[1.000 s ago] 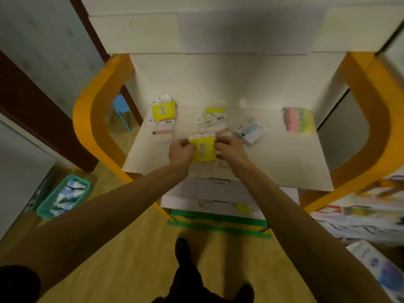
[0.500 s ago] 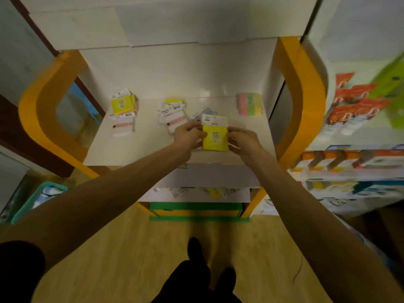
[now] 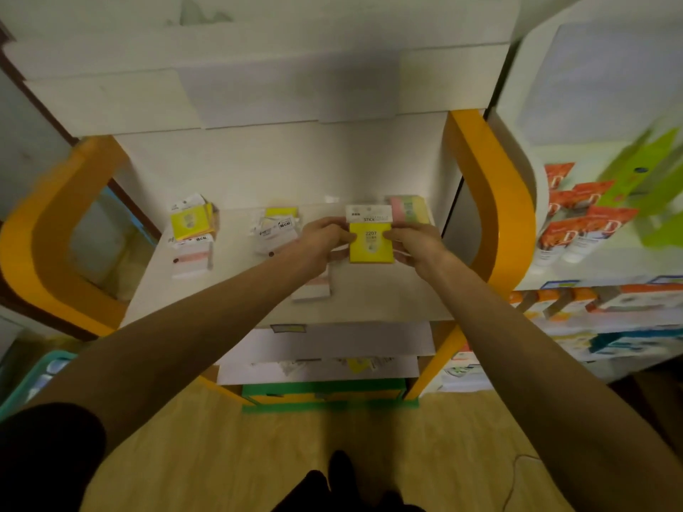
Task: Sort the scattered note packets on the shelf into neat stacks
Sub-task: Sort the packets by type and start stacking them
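Both hands hold a yellow note packet (image 3: 370, 238) with a white header card above the right half of the white shelf (image 3: 388, 301). My left hand (image 3: 325, 240) pinches its left edge and my right hand (image 3: 414, 243) pinches its right edge. Behind it, at the back right, lies a pink, green and yellow packet stack (image 3: 408, 210). A yellow packet stack (image 3: 192, 219) sits at the back left with a pink-striped white packet (image 3: 192, 256) in front of it. Loose white packets (image 3: 275, 230) lie in the middle. Another pale packet (image 3: 312, 290) lies partly under my left forearm.
Orange curved side panels (image 3: 491, 201) flank the shelf. A lower shelf (image 3: 332, 360) holds papers. To the right stands another rack with orange tubes (image 3: 576, 223) and boxes. A teal basket (image 3: 29, 378) sits on the wooden floor at the left.
Both hands have carried the yellow packet from the shelf's middle toward the back right, near the pink-green stack. The camera has turned to the right.
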